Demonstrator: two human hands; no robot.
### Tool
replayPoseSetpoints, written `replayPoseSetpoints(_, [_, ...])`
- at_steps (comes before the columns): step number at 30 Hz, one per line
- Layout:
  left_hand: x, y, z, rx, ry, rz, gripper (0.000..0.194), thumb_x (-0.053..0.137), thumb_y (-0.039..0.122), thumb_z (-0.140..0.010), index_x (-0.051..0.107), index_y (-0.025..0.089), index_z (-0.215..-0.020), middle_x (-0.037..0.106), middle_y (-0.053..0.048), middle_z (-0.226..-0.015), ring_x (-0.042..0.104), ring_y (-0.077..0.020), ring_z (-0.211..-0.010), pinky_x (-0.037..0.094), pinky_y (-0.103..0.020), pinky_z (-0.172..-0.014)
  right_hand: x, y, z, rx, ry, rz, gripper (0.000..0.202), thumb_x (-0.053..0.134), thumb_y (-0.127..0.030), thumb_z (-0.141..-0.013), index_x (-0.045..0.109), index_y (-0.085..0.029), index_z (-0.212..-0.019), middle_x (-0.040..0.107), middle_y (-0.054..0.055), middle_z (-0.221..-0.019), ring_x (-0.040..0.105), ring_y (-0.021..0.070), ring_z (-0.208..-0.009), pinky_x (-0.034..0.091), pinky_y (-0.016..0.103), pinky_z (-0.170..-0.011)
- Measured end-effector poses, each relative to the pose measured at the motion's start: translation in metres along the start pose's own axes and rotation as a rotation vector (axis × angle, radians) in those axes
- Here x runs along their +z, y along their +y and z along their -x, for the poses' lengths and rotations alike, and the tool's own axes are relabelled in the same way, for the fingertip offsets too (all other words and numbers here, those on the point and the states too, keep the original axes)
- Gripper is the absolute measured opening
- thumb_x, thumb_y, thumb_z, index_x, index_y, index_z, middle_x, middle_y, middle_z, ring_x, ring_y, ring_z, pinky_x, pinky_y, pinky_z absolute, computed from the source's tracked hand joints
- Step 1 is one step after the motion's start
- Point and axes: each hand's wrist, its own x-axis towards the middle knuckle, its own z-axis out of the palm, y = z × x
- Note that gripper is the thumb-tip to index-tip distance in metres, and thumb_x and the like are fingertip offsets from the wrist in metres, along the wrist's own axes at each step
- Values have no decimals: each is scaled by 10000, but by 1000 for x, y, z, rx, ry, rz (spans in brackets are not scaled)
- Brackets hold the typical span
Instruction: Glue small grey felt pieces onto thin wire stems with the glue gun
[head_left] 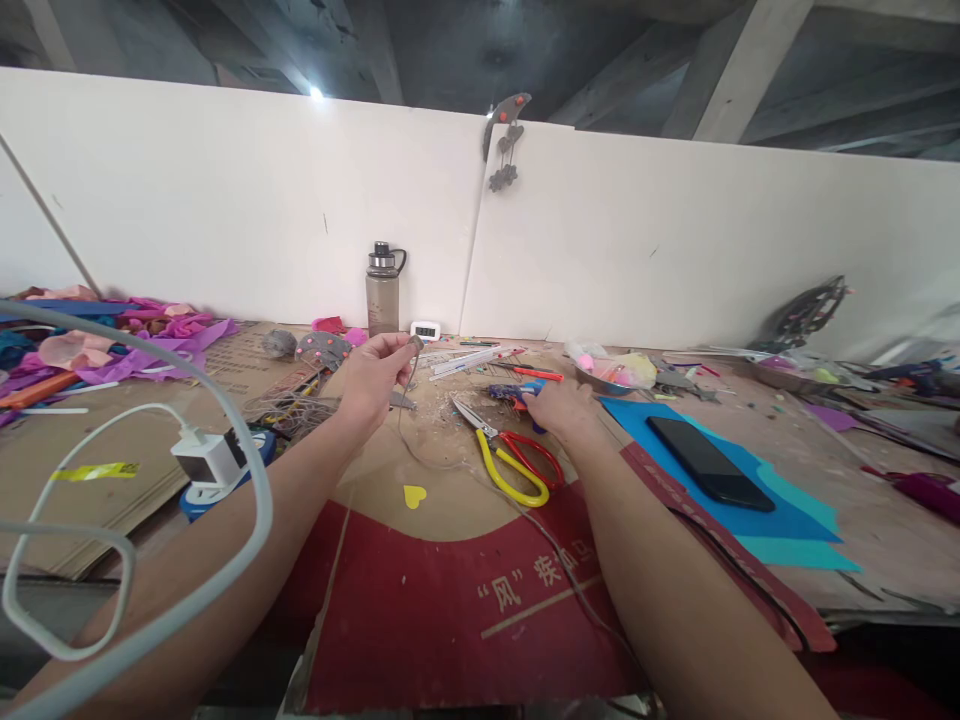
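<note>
Head view: left hand [376,372], centre, fingers pinched on small grey-brown piece [416,343]; right hand [564,405], right of centre, at blue tool [531,387], finger closure hidden, cannot tell; trailing cord [559,549], if pulled, could snag scissors [488,431].

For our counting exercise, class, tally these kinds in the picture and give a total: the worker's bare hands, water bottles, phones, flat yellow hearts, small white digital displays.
Hands: 2 (left hand, right hand)
Water bottle: 1
Phone: 1
Yellow heart: 1
White digital display: 1
Total: 6
</note>
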Motion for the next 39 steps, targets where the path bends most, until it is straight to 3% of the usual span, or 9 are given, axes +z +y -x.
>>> replayPoseSetpoints(3, [2,0,3,44,-27,-65,261,772,355,-626,629,169,-741,531,41,-535,433,-66,-463,323,-206,-449,4,-20,2,115,230,14,223,597,-332,-707,517,-171,-839,595,224,-1021,495,354,-1102,394,558,-883])
replayPoseSetpoints(4, [3,0,5,53,-37,-85,250,763,357,-637,630,171,-739,534,39,-538,437,-69,-468,321,-206,-451,9,-31,3,116,224,-61,214,578,-330,-722,503,-172,-845,591,212,-1030,500,335,-1092,381,556,-914])
replayPoseSetpoints(6, [6,1,9,79,-42,-135,228,747,358,-654,637,173,-731,545,33,-559,442,-71,-482,320,-206,-459,21,-57,9,69,132,-181,195,494,-364,-791,481,-198,-893,618,113,-970,572,233,-954,446,450,-886])
replayPoseSetpoints(10, [12,6,18,173,-28,-291,180,720,328,-678,663,174,-752,582,21,-625,468,-77,-521,348,-210,-491,47,-100,24,45,-154,-839,407,607,-346,-734,371,-246,-1050,592,84,-1161,600,161,-998,476,348,-879])
replayPoseSetpoints(13, [16,8,23,188,-68,-325,149,701,304,-693,655,171,-742,600,13,-654,494,-84,-544,378,-213,-512,55,-111,28,104,-207,-995,452,634,-298,-709,334,-260,-1045,619,5,-936,622,135,-777,502,322,-773])
replayPoseSetpoints(17, [19,5,25,162,-118,-262,177,707,296,-692,658,168,-804,588,24,-640,478,-77,-511,397,-217,-499,51,-107,27,119,-146,-874,338,601,-302,-741,371,-258,-985,494,-89,-686,488,98,-544,452,253,-580])
replayPoseSetpoints(24, [26,3,28,72,-160,-140,213,736,317,-659,641,154,-756,641,1,-679,597,-107,-588,501,-254,-610,40,-108,27,-57,-13,-547,66,513,-277,-812,494,-218,-789,527,-33,-728,470,115,-641,400,251,-624])
replayPoseSetpoints(32, [30,5,31,11,-218,-50,218,743,291,-669,607,142,-751,659,-6,-660,637,-118,-594,545,-289,-679,35,-108,29,-81,43,-510,74,503,-252,-822,503,-214,-758,518,-36,-690,465,120,-624,389,255,-616])
replayPoseSetpoints(39, [30,6,31,3,-186,-55,241,754,320,-658,609,143,-734,658,-3,-659,636,-117,-583,556,-302,-687,33,-107,29,-86,40,-397,140,514,-286,-831,533,-207,-718,549,-21,-674,453,129,-616,366,262,-608])
